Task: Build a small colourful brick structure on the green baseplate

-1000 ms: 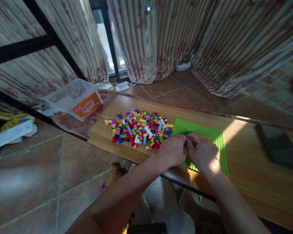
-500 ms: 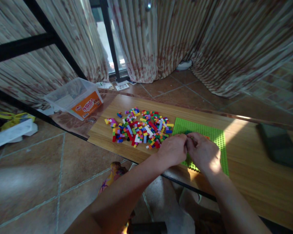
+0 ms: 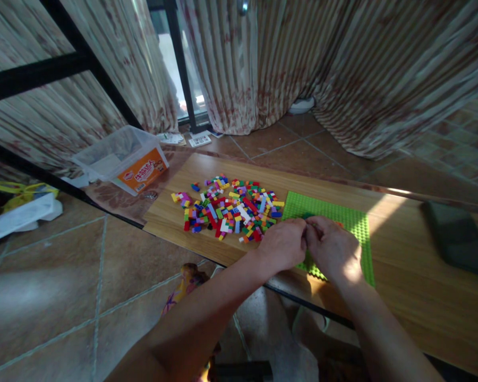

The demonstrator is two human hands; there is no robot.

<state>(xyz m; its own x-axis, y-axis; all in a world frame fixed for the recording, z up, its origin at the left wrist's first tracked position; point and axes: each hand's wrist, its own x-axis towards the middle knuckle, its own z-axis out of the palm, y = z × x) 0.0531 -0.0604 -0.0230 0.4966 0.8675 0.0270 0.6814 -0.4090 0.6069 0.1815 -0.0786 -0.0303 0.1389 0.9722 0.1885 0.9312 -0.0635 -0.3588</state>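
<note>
Over the light green building baseplate [image 3: 356, 225] my two hands meet, fingertips close together. My left hand [image 3: 283, 243] is closed, its fingers bent toward the right hand. My right hand [image 3: 335, 249] is also closed, with thumb and fingers pinched. Whatever lies between the fingertips is hidden by the hands. Just beyond the fingers, dark green bricks [image 3: 308, 215] show in part on the baseplate, and a bit of orange peeks out past the right hand. To the left of the baseplate spreads a pile of colourful toy bricks [image 3: 235, 208].
A clear plastic box [image 3: 123, 154] with an orange label stands beyond the table's left end. On the right of the wooden table [image 3: 406, 265] lies a dark flat object [image 3: 456, 237]. Striped curtains [image 3: 231, 69] hang behind, and papers [image 3: 199, 139] lie near the window.
</note>
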